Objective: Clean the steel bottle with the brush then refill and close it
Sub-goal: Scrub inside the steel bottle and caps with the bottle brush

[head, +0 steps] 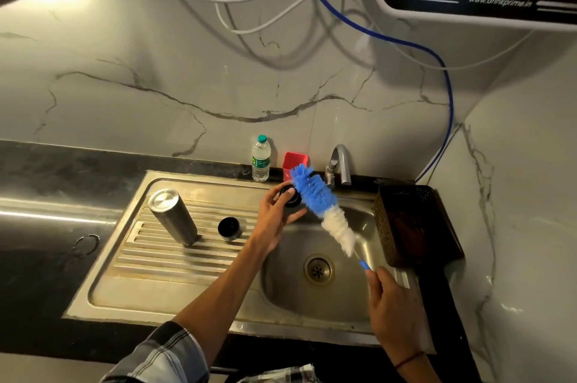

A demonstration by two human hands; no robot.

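Left hand: at frame centre, gripping a small black lid above the sink's edge.
Right hand: lower right, clasping the blue handle of the brush; bristles against the lid.
Steel bottle: inverted on the drainboard, left of centre.
Black cap: just beside the bottle.

— Where's the steel bottle?

— Upside down on the ribbed drainboard, mouth down, flat base up, leaning slightly. A small dark cup-shaped cap stands just beside it, open end up.

— And the brush?

— Long, with fluffy bristles, blue at the tip and white nearer the blue handle. It slants over the basin, its blue end against a black lid held above the basin's edge.
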